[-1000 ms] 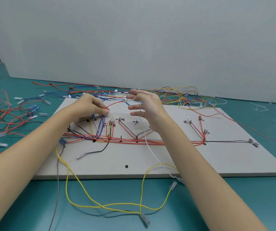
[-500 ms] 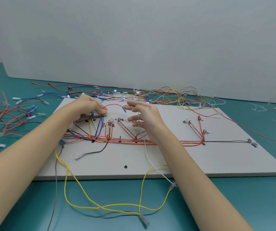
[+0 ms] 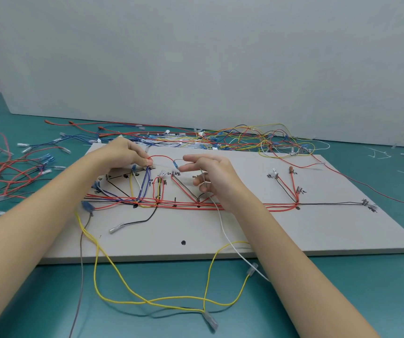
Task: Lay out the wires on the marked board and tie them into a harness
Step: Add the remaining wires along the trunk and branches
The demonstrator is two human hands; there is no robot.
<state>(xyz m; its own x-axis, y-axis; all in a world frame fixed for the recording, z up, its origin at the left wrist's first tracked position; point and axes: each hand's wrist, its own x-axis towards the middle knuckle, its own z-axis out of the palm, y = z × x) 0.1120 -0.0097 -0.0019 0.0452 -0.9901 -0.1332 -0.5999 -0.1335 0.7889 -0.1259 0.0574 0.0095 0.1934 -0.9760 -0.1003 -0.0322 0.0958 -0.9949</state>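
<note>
From the head view, the board [image 3: 281, 230] lies flat on the teal table [image 3: 342, 301], its long side running left to right. The left hand [image 3: 123, 154] pinches one end of a red wire [image 3: 162, 156] against the board at the far left branch marks, fingers pressed together. That wire arches rightward to a small blue terminal [image 3: 175, 164], which hangs just left of the right hand [image 3: 210, 176]. The right hand's upper fingers are spread and point left at the terminal without touching it, so it is the nearer hand; its lower fingers curl around a white wire [image 3: 223, 225] that trails near, off the board edge. Handwritten marks sit by each branch, too small to read. A yellow wire [image 3: 147, 301] loops loose on the table nearby.
</note>
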